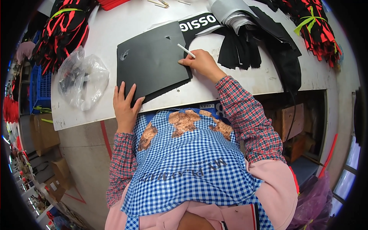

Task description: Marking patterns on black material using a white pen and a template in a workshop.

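Observation:
A black flat sheet (153,63) with a small notch near its top right lies on the white table in front of me. Beneath it, dark fabric edges peek out along the bottom. My left hand (126,105) rests with fingers spread on the sheet's lower left corner. At the sheet's right edge, my right hand (201,64) is closed around a slim white marking pencil (185,50), and its thumb or fingertip touches the sheet. The pencil's tip points up and left. A black strip with white lettering (201,25) extends from behind the sheet's top right.
A clear plastic bag (84,78) sits left on the table (82,119). Tied black-and-red bundles (65,32) stand at the far left and far right. Black and grey fabric pieces (239,48) pile up at the back right, one hanging over the front edge. Thin sticks (159,4) lie at the back.

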A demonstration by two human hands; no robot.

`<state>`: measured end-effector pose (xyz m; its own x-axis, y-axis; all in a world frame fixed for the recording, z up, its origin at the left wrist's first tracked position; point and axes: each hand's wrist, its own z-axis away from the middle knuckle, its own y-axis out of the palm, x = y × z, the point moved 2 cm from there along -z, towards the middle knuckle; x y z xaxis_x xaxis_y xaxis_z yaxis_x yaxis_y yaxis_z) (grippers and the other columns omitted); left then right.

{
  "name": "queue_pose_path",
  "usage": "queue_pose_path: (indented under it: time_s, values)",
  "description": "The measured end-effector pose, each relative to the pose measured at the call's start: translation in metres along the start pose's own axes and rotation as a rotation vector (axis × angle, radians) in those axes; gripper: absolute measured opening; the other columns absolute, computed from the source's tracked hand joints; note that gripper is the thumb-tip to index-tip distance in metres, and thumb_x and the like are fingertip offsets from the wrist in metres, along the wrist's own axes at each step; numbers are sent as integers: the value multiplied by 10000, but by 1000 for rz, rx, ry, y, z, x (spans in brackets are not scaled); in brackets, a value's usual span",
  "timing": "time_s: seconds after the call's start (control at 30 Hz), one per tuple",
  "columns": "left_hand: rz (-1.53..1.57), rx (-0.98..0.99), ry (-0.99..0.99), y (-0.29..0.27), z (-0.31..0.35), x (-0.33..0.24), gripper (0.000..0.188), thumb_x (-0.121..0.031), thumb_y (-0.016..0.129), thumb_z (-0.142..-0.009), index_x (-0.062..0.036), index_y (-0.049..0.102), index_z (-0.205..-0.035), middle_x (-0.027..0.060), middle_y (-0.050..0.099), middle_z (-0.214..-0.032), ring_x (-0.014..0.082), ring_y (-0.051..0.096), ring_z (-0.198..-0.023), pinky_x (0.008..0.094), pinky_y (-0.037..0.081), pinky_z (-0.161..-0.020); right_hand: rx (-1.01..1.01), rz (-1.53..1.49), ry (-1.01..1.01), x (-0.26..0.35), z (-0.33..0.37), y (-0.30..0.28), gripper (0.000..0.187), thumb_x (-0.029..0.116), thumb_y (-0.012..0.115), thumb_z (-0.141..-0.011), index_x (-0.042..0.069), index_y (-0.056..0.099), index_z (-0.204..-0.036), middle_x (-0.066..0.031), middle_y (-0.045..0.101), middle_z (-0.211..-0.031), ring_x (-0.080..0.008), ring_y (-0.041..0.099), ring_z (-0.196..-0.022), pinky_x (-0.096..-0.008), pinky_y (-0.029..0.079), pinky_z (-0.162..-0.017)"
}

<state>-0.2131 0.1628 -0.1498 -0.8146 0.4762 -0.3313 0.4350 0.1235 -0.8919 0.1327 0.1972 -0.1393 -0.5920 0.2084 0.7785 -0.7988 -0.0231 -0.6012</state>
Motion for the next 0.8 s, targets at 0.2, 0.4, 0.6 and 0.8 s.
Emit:
queue_pose_path:
  time_s: [0.2,0.4,0.6,0.8]
  values:
    - [11,6,-1,-1,2,1,522,-328,756,-903,-224,640,-1401,142,460,-1562,423,357,-1465,508,342,-1173,2,1,9,4,1,-2,392,409,811,-841,39,721,-750,-52,647,-646,-164,596,-588,-320,458,-587]
    - [-34,22,25,0,2,1,525,-342,733,-921,-236,619,-1423,141,448,-1572,422,365,-1462,525,330,-1176,10,4,4,2,2,-2,395,411,811,-844,37,719,-754,-57,646,-648,-167,597,-593,-321,456,-586]
    - [-26,40,16,-1,2,-1,529,-357,731,-923,-236,616,-1425,156,450,-1564,426,359,-1462,538,311,-1183,14,-18,3,-1,1,-3,385,394,810,-852,33,715,-759,-62,649,-654,-171,598,-599,-326,457,-592]
    - [13,68,-5,-9,-14,-4,426,-329,689,-967,-142,652,-1348,192,453,-1533,440,332,-1466,531,282,-1195,11,-2,19,1,1,-2,377,388,808,-853,34,717,-762,-63,652,-657,-173,603,-609,-328,465,-606]
